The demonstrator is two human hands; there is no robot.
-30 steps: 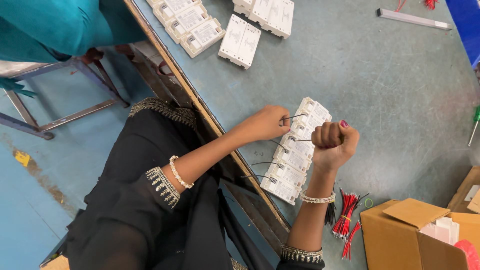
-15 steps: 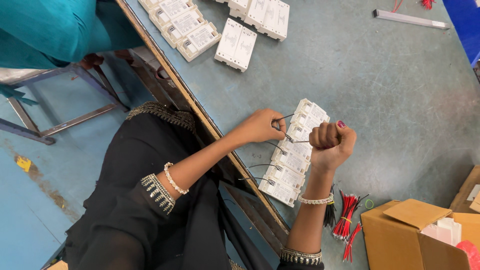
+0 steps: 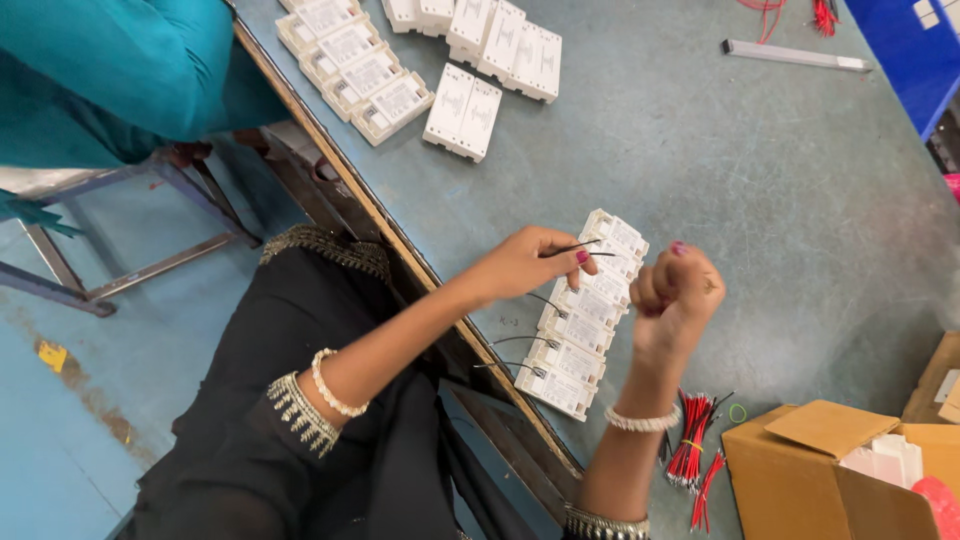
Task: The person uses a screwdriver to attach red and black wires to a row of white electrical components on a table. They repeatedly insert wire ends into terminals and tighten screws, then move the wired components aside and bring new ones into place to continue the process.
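Two hands are working over a row of white modules [image 3: 585, 315] lying near the table edge [image 3: 400, 240]. Left hand [image 3: 530, 262] is pinching a thin black wire [image 3: 570, 248] between fingertips, steadying it for threading, while right hand [image 3: 678, 292] is hovering above, clenched tight; what it is gripping cannot be told.

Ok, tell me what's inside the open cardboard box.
Inside the cardboard box a white block-shaped piece and something pink-red show at the opening. The flaps and the picture's edge hide the rest.
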